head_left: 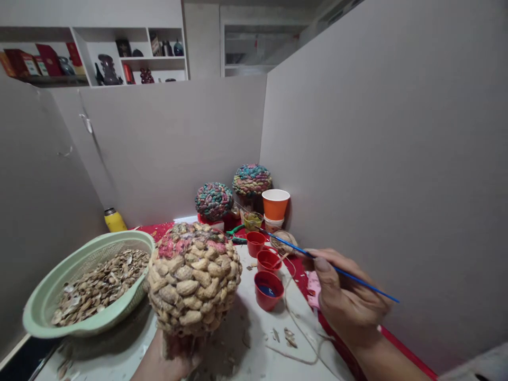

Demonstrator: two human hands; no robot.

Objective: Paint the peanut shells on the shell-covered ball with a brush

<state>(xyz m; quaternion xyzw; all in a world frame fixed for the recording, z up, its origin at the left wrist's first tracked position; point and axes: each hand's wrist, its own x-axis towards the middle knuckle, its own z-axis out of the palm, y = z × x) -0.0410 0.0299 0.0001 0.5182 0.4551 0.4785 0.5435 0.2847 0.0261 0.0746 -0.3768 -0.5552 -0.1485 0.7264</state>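
Observation:
A ball covered in peanut shells [194, 286], with pink and dark paint on its top, is held up at the centre. My left hand [174, 357] grips it from beneath, its fingers mostly hidden under the ball. In my right hand [345, 293] a thin blue paintbrush [293, 247] is pinched between thumb and fingers. The brush's tip is by a clear cup of yellow-green paint [253, 223], inside or just in front of it; I cannot tell which. Nearer stand three red cups [270, 301], the front one holding dark blue paint.
A green basket [43, 317] of shells stands left, with a yellow bottle [115, 220] behind. Two painted shell balls [214, 201], an orange paper cup [275, 206] and a twine roll [283, 242] stand at the back. Grey partitions [377, 159] enclose the table; loose twine lies right.

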